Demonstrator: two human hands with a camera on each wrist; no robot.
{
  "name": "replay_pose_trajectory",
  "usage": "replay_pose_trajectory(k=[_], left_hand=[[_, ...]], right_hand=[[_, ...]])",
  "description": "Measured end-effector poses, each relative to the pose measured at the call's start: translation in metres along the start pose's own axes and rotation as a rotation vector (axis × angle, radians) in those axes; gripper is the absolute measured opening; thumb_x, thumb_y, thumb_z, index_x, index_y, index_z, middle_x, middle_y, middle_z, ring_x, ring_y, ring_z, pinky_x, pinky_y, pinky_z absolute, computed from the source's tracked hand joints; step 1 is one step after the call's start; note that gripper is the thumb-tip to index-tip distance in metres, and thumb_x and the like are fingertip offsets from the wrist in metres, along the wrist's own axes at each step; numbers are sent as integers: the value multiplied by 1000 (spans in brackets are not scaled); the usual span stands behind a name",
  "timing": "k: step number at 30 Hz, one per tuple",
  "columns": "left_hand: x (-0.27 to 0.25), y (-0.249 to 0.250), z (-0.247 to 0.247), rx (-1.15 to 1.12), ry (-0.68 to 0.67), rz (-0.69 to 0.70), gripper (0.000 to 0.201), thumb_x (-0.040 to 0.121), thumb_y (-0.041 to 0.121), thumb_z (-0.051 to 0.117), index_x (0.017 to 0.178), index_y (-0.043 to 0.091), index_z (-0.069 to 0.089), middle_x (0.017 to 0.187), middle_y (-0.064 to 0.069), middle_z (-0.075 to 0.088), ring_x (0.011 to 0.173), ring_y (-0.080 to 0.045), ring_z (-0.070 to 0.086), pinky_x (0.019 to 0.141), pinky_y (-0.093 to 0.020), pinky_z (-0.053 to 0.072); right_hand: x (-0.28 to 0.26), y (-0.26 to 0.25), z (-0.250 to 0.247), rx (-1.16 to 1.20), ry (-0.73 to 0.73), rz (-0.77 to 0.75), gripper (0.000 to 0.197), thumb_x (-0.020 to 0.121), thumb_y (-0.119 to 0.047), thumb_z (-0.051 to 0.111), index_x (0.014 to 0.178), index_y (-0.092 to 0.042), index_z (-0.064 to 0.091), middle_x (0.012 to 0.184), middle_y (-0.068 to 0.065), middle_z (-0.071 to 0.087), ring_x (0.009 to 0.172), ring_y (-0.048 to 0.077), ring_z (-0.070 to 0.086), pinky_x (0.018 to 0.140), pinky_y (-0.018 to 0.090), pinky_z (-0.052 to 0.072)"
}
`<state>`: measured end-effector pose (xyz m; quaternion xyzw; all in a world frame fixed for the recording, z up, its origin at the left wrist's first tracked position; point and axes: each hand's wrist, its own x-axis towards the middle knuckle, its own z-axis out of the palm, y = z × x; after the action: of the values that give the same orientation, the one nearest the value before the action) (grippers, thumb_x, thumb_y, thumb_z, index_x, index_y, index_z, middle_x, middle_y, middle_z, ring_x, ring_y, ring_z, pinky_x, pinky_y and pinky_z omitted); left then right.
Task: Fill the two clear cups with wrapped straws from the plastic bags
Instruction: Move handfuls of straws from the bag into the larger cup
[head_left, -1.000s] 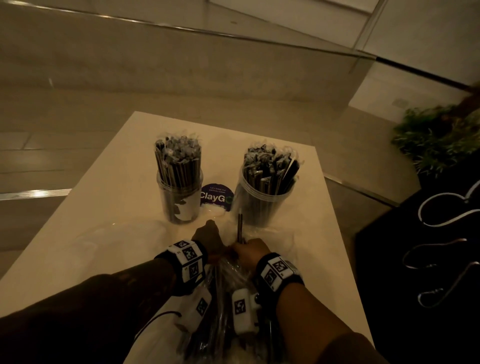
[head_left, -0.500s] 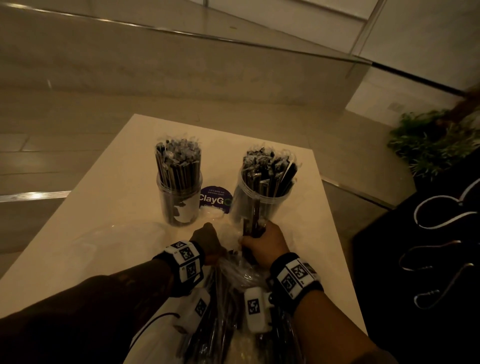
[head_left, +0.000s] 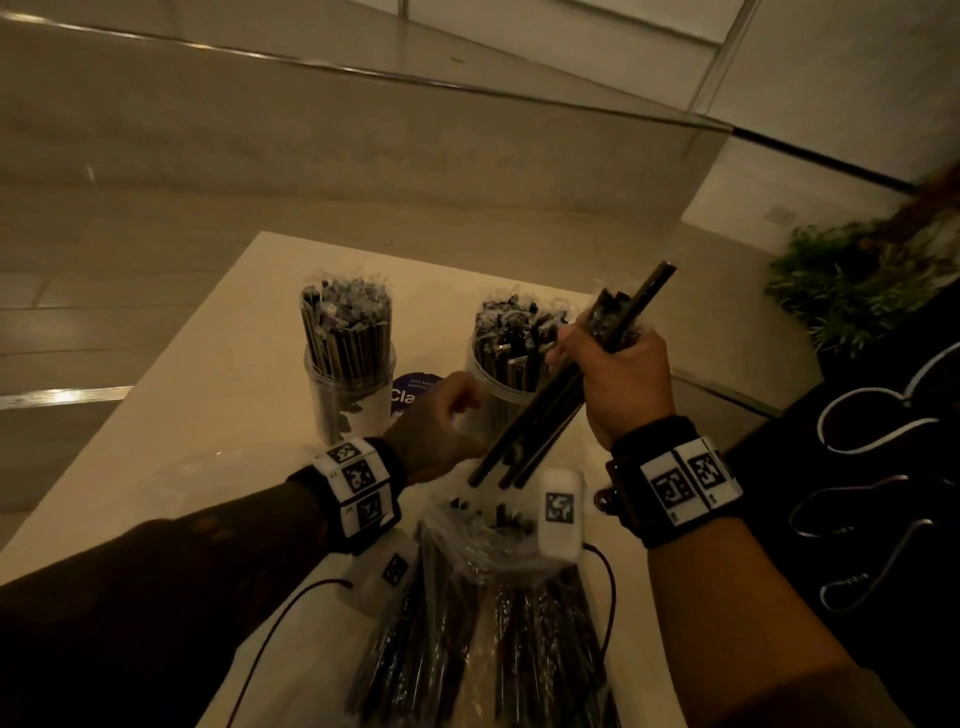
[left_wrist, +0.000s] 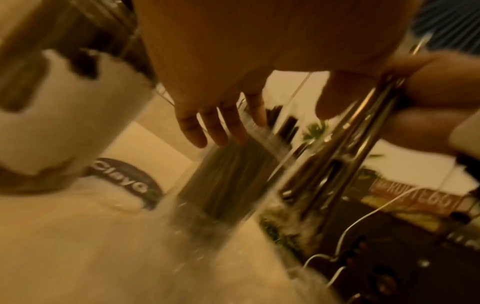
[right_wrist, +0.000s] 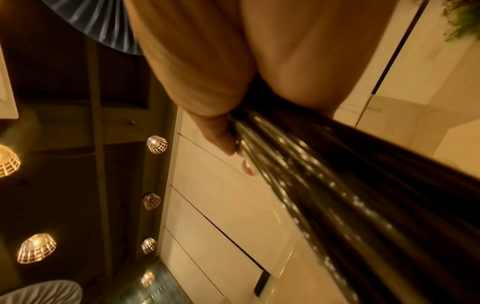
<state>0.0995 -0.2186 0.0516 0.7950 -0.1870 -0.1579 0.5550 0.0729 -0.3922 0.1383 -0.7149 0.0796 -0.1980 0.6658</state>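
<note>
A bundle of straws (head_left: 566, 384) (dark, tilted) is gripped in the right hand (head_left: 618, 379), raised beside the right cup (head_left: 498, 364). The left hand (head_left: 436, 426), fingers loosely curled and holding nothing, hovers above the bag (head_left: 467, 597) between the cups.

Each wrist wears a black strap (head_left: 660, 441) faced with white blocks printed with square black-and-white markers. Beneath each wrist hangs a white camera pod (head_left: 560, 512) carrying its own marker, a thin dark cable (head_left: 608, 587) trailing from it toward six o'clock. The left forearm wears a dark sleeve (head_left: 156, 597).
</note>
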Motion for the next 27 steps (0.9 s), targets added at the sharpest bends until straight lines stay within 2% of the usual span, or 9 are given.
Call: replay_pose_trajectory(k=[3,5,7,10,13,14,18,22,27], left_hand=[[5,31,8,-26,-242,-27,63,61,37,79,116,19,54,108,3,64,98,-14,62,80,-33,54],[8,38,19,64,-250,-31,35,71,34,79,96,19,59,87,2,66,77,-12,65,71,-31,55],[8,40,24,10,-227,-55,27,77,27,75,96,15,60,85,-5,68,74,-17,66,72,-36,57],[6,32,24,-52,-254,-114,47,79,17,72,121,13,52,97,-13,68,77,-26,68,72,-41,60],[4,31,26,2,-269,-143,51,79,13,72,125,11,50,93,-12,68,71,-24,67,69,-41,60],[5,33,26,7,-266,-152,51,79,12,71,125,10,49,91,-11,67,71,-23,66,70,-40,60],[8,39,28,-37,-255,-150,45,83,10,69,122,14,48,80,-8,67,62,-16,64,64,-32,59],[6,34,26,-13,-221,-142,46,79,15,71,121,12,51,78,-8,68,65,-20,65,70,-43,59],[8,40,25,-6,-216,-89,25,84,14,66,105,4,57,67,-7,66,59,-19,64,68,-44,59]], right_hand=[[-3,-3,12,90,18,34,9,86,-3,68,81,-8,63,63,4,66,67,27,66,75,45,57],[-9,-4,20,83,-40,69,8,85,-4,70,88,-6,63,68,6,67,70,27,68,76,44,58],[-13,-7,22,29,-99,74,16,82,-9,74,93,-11,63,83,6,69,81,27,70,81,46,58],[-5,-25,6,-128,38,-1,45,84,-31,72,123,-24,50,116,-3,61,102,10,61,79,25,54],[6,-53,-12,-302,124,-313,45,98,-35,48,139,-18,40,134,-2,52,113,4,51,85,7,41],[8,-56,-12,-408,57,-349,40,101,-33,41,138,-16,45,134,-1,53,114,4,49,88,5,39],[-3,-34,3,-690,-288,-256,38,105,-29,34,123,-9,61,123,8,63,112,17,55,93,24,40],[-1,-25,2,-529,-171,-267,37,104,-27,37,133,-12,55,138,2,54,128,11,46,108,21,32],[1,-22,10,-600,-300,-260,31,103,-21,41,117,-7,65,119,7,64,113,18,56,99,25,41]])
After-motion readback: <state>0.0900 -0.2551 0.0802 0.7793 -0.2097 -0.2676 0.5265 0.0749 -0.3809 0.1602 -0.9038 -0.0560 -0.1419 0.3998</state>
